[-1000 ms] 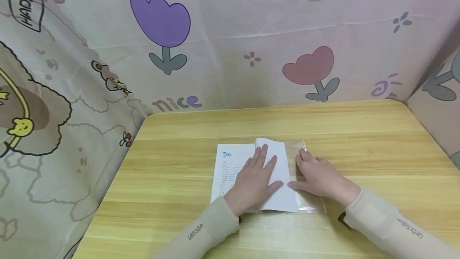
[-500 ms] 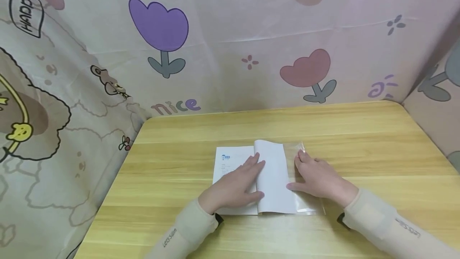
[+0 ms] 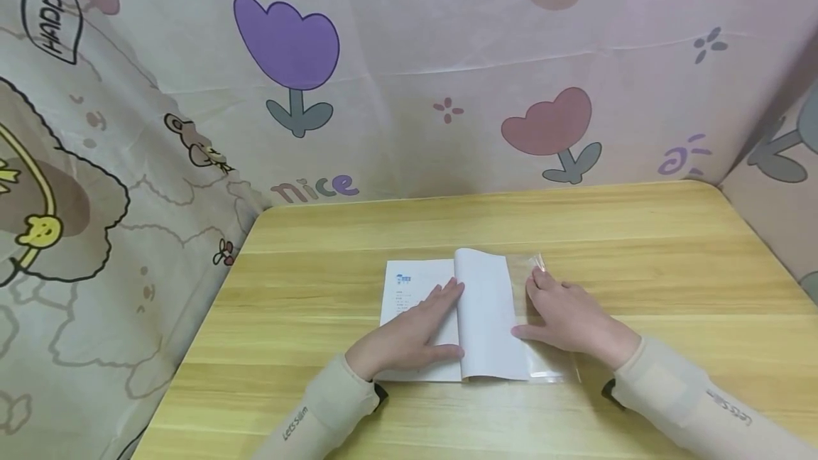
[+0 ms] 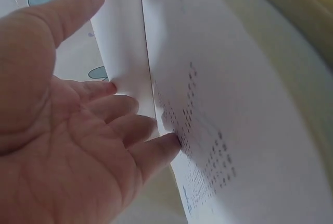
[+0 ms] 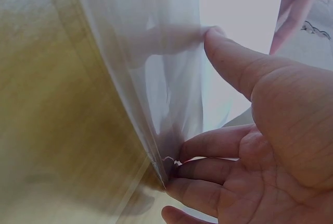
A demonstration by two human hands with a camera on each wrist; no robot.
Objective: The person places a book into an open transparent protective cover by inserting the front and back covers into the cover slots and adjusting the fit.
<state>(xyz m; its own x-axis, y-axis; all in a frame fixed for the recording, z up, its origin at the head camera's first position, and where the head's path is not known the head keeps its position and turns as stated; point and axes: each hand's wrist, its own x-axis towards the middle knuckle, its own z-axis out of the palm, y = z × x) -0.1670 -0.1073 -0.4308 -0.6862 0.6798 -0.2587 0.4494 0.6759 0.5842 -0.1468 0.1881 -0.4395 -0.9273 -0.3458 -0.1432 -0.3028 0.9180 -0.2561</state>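
Note:
An open booklet lies on the table, its left page printed with small text and a blue heading. To the right, a blank white leaf bulges up along the fold. From under that leaf a clear plastic cover sticks out to the right. My left hand lies across the left page, fingertips right at the fold. In the left wrist view its fingers are extended beside the printed lines. My right hand rests on the plastic, thumb at the leaf's edge; the right wrist view shows fingertips against the creased film.
The booklet lies on a light wood-grain table. Behind it hangs a pale cloth printed with tulips and the word "nice". More printed cloth covers the left and right sides.
My left hand has slid left off the white leaf to the fold and the left page. The right hand stays in place on the plastic.

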